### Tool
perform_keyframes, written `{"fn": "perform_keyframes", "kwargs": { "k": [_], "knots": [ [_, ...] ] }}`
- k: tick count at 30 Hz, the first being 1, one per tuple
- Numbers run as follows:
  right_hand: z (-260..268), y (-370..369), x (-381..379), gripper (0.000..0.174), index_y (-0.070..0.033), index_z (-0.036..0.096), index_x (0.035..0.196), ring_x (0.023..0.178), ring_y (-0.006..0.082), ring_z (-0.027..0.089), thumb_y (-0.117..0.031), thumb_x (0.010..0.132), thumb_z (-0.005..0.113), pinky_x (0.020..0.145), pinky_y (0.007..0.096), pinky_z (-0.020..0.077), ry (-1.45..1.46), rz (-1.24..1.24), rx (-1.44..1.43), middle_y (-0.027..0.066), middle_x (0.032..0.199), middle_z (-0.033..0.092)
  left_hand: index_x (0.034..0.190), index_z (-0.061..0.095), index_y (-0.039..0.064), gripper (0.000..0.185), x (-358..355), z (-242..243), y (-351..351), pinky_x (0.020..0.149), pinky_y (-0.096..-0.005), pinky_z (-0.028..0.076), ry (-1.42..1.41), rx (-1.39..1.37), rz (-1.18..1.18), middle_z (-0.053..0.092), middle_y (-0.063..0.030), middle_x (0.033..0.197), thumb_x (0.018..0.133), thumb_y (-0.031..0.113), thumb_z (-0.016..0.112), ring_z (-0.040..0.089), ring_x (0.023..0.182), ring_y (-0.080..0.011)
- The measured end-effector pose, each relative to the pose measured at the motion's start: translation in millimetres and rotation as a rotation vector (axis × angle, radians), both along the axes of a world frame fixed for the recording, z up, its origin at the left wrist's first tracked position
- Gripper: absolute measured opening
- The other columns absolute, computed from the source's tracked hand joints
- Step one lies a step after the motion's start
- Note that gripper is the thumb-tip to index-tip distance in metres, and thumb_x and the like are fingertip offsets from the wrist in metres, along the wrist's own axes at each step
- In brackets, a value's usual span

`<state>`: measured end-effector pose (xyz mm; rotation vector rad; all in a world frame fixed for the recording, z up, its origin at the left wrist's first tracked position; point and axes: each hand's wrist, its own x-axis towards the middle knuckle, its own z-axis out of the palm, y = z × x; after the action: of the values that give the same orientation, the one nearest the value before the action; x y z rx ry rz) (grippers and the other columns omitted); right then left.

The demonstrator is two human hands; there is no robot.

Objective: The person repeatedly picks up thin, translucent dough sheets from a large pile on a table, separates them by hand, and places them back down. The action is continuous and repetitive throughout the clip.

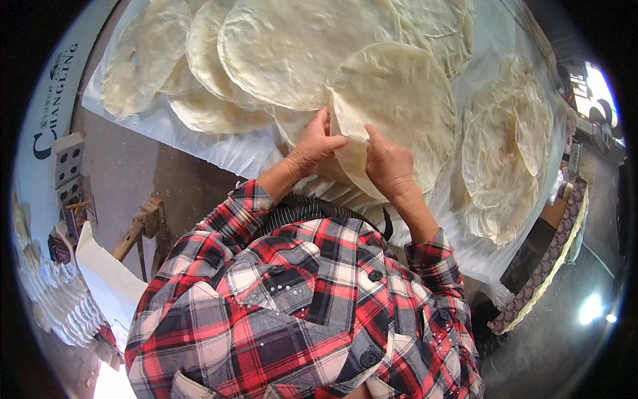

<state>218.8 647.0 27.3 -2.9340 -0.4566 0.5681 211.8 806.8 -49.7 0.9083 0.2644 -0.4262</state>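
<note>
A thin, round, cream-coloured sheet [398,90], perhaps of dough or bean-curd skin, lies before me with its left edge partly lifted and folded. My left hand [316,142] is at that edge, its index fingertip touching it and its thumb stretched to the right. At the lower end of the folded edge, my right hand [391,162] pinches the sheet with curled fingers; its thumb is hidden. Beyond my left hand, a larger round sheet [299,50] overlaps several others. Whether my left fingers grip anything is unclear.
Clear plastic film [229,149] covers the table beneath the sheets. To the right lies a pile of wrinkled sheets [503,144]. A wooden stand [142,224] and a white panel [107,279] are at my left. A padded, patterned strip [548,264] borders the right side.
</note>
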Motion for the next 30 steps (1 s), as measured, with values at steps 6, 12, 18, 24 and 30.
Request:
{"fn": "perform_keyframes", "kwargs": {
  "k": [6,12,18,24,30],
  "knots": [
    [-9.4,-55.5,22.5,0.031,-0.001,0.061,0.109,0.075,0.0203,0.067,0.000,0.077,0.062,0.067,0.0331,0.0518,0.147,-0.292,0.786,0.0163,0.088,0.069,0.101,0.059,-0.002,0.021,9.2,-13.1,-9.7,0.073,-0.0274,0.048,0.107,0.223,0.114,0.063,-0.0058,0.090,0.080,-0.001,0.054,0.057,0.078,-0.0127],
    [25.4,-96.0,57.4,0.029,0.007,0.058,0.109,0.081,0.0149,0.065,0.002,0.081,0.060,0.071,0.0261,0.0511,0.525,-0.418,0.836,0.0111,0.093,0.068,0.095,0.062,-0.003,0.017,-3.7,-27.9,-11.3,0.065,-0.0258,0.047,-0.018,0.360,0.105,0.063,-0.0044,0.083,0.080,0.005,0.056,0.056,0.074,-0.0102],
    [11.2,-74.5,46.9,0.036,-0.003,0.060,0.111,0.081,0.0188,0.065,-0.010,0.077,0.068,0.071,0.0317,0.0510,0.358,-0.089,0.390,0.0089,0.094,0.068,0.085,0.061,-0.002,0.013,23.4,-1.4,-16.5,0.057,-0.0255,0.044,0.005,0.388,0.137,0.061,-0.0028,0.071,0.075,0.007,0.059,0.052,0.063,-0.0101],
    [53.4,-13.8,58.8,0.027,-0.011,0.065,0.098,0.078,0.0310,0.065,-0.026,0.075,0.068,0.067,0.0398,0.0497,0.058,0.132,0.235,0.0153,0.084,0.066,0.081,0.060,0.000,0.009,17.2,-6.0,-27.2,0.052,-0.0260,0.040,-0.386,0.679,0.158,0.052,-0.0016,0.062,0.077,0.008,0.061,0.044,0.055,-0.0086],
    [43.9,-8.7,80.7,0.014,-0.010,0.068,0.077,0.074,0.0343,0.065,-0.018,0.077,0.057,0.064,0.0441,0.0499,0.000,0.300,0.008,0.0146,0.079,0.067,0.080,0.065,0.000,0.010,23.2,23.3,-10.0,0.057,-0.0219,0.044,-0.239,0.553,0.014,0.060,0.0027,0.068,0.083,0.010,0.066,0.052,0.061,-0.0052]
  ]
}}
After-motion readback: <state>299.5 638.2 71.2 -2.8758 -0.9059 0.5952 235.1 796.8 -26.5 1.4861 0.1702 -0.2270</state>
